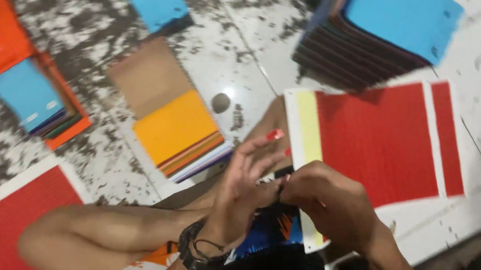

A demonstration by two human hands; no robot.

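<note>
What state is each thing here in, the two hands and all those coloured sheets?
Left hand: fingers spread, open, touching the right hand.
Right hand: closed; what it pinches is hidden.
Red sheet with yellow strip: lying flat, its edge under the hands.
Tall stack: piled, blue on top.
Orange-topped stack: fanned out on the floor.

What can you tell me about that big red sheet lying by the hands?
The red sheet lies flat on the speckled floor, tilted in the view. It looks like thin card or board: a wide red panel, a pale yellow strip along its near edge, white borders, and a narrow red band at the far side. A dark stack with a blue top sheet sits just beyond it. The right hand overlaps its near yellow edge; whether it touches is unclear.
</note>
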